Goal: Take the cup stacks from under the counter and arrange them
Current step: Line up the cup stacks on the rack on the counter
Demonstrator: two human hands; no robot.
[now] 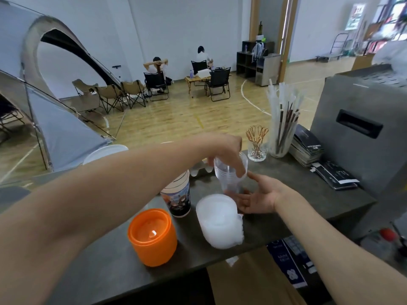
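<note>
A stack of clear plastic cups (229, 179) stands upright on the dark grey counter (286, 186). My left hand (229, 154) reaches across from the left and grips the stack's rim from above. My right hand (257, 198) lies palm up with fingers spread, touching the stack's base. In front of them sits a bagged stack of frosted white cups (218, 221). To its left stand a printed paper cup stack (177, 197) and an orange cup stack (152, 236) near the counter's front edge.
A glass of brown picks (257, 148), a clear holder of straws (282, 128) and piled black leaflets (308, 146) line the counter's back right. A large grey machine (361, 128) blocks the right. A cardboard box (253, 282) sits below the counter. Tents, folding chairs and seated people lie beyond.
</note>
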